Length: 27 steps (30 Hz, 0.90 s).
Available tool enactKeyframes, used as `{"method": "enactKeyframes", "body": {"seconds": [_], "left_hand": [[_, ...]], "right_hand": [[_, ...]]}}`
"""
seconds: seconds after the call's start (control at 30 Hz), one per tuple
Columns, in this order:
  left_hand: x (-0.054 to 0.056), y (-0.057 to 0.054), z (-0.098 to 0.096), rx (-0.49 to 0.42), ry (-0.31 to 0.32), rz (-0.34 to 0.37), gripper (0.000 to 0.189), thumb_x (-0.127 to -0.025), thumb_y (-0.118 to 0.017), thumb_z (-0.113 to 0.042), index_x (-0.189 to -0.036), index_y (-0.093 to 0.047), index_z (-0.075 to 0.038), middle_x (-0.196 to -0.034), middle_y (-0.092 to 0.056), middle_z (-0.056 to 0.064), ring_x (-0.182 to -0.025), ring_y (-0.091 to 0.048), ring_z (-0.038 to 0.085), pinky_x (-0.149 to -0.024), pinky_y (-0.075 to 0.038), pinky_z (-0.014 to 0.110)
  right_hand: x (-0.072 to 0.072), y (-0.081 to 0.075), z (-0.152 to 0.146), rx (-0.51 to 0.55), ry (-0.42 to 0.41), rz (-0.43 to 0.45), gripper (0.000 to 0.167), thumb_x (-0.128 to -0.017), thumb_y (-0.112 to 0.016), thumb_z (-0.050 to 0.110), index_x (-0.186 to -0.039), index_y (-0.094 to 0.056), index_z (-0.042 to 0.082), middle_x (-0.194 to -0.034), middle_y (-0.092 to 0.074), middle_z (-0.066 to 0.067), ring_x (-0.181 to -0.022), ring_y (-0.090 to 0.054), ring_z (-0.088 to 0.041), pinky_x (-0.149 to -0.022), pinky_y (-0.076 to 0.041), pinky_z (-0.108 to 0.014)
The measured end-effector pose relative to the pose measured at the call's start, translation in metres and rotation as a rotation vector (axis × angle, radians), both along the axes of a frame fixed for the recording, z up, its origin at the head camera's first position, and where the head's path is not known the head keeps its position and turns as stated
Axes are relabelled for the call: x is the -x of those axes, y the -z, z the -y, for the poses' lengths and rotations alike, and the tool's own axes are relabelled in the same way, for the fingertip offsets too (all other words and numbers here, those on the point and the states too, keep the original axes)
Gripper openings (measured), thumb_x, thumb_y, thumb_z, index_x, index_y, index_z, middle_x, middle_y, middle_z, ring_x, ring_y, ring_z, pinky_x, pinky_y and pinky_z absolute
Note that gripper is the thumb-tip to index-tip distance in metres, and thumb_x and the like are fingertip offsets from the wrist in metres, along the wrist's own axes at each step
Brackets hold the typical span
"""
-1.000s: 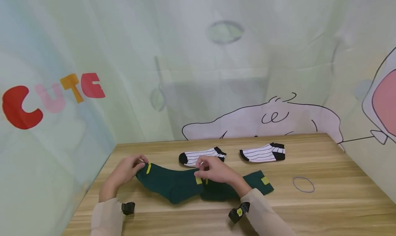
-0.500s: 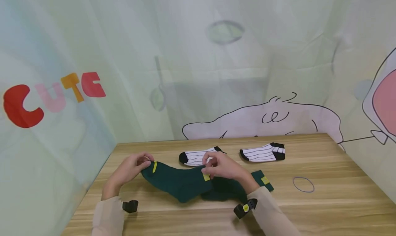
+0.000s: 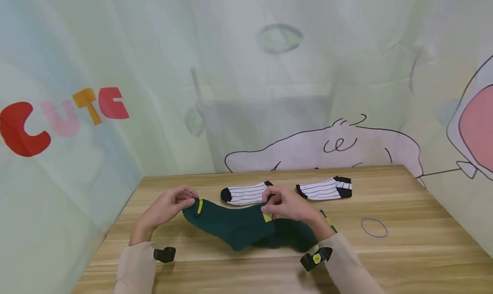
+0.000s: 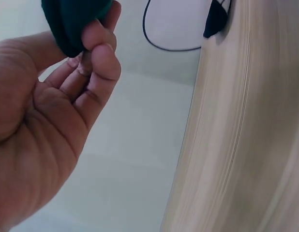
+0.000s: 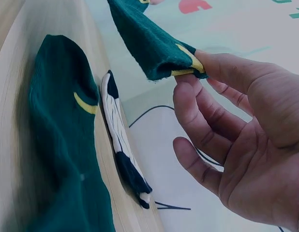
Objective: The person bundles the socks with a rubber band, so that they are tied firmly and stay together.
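Observation:
A dark green sock (image 3: 231,223) with yellow marks hangs stretched between both hands above the table. My left hand (image 3: 169,208) pinches its toe end between thumb and fingers; the left wrist view shows that green tip (image 4: 74,21) close up. At the cuff, my right hand (image 3: 290,206) pinches the edge by a yellow patch, with the other fingers loosely bent in the right wrist view. A second green sock (image 5: 62,125) lies on the wooden table below. In the head view, the held sock and right forearm partly cover this second sock (image 3: 298,236).
Two white striped ankle socks with black toes and heels lie toward the back, one left (image 3: 244,194) and one right (image 3: 321,189). A thin bluish ring (image 3: 374,219) lies on the table (image 3: 416,259) at right. Printed curtains (image 3: 173,93) rise behind the table's back edge.
Both hands have moved rightward with the green sock stretched between them. It now overlaps more of the second green sock. The striped socks and the ring have stayed in place.

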<state>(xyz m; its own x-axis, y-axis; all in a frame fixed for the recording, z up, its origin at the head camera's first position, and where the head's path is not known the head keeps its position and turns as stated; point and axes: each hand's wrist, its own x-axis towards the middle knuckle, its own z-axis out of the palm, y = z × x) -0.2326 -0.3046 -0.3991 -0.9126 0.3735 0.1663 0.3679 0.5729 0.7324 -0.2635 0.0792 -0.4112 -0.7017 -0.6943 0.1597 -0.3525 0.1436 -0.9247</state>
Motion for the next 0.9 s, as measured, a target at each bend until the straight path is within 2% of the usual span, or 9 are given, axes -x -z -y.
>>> {"method": "enactKeyframes", "body": {"seconds": [0.23, 0.5, 0.77, 0.9], "left_hand": [[0.004, -0.003, -0.015, -0.041, 0.050, 0.019, 0.014, -0.100, -0.058, -0.003, -0.113, -0.064, 0.000, -0.111, -0.068, 0.014, -0.101, -0.067, 0.026, -0.084, -0.054, 0.028], [0.007, 0.000, -0.029, -0.051, 0.093, 0.046, 0.014, -0.100, -0.059, -0.004, -0.113, -0.063, 0.001, -0.109, -0.068, 0.014, -0.099, -0.067, 0.024, -0.082, -0.054, 0.027], [0.010, 0.008, -0.047, -0.049, 0.128, 0.061, 0.012, -0.099, -0.060, -0.002, -0.110, -0.064, -0.004, -0.107, -0.067, 0.011, -0.094, -0.067, 0.019, -0.080, -0.055, 0.028], [0.010, 0.009, -0.053, -0.041, 0.137, 0.047, 0.012, -0.099, -0.060, -0.003, -0.110, -0.064, -0.006, -0.107, -0.067, 0.009, -0.093, -0.066, 0.019, -0.079, -0.055, 0.028]], "right_hand": [[0.001, -0.004, -0.016, -0.051, 0.071, -0.043, 0.015, -0.092, -0.072, 0.012, -0.099, -0.061, 0.006, -0.079, -0.071, -0.004, -0.064, -0.064, -0.019, -0.062, -0.054, -0.033], [0.002, -0.006, -0.035, -0.095, 0.086, -0.058, 0.013, -0.095, -0.069, 0.012, -0.101, -0.060, 0.005, -0.075, -0.070, -0.004, -0.062, -0.062, -0.020, -0.057, -0.049, -0.029], [0.000, -0.008, -0.050, -0.125, 0.129, -0.059, 0.013, -0.095, -0.069, 0.014, -0.104, -0.062, 0.006, -0.077, -0.069, -0.004, -0.063, -0.061, -0.021, -0.060, -0.052, -0.033], [-0.001, -0.006, -0.059, -0.113, 0.153, -0.041, 0.013, -0.095, -0.070, 0.013, -0.101, -0.062, 0.005, -0.077, -0.068, -0.005, -0.063, -0.060, -0.020, -0.062, -0.054, -0.034]]}}
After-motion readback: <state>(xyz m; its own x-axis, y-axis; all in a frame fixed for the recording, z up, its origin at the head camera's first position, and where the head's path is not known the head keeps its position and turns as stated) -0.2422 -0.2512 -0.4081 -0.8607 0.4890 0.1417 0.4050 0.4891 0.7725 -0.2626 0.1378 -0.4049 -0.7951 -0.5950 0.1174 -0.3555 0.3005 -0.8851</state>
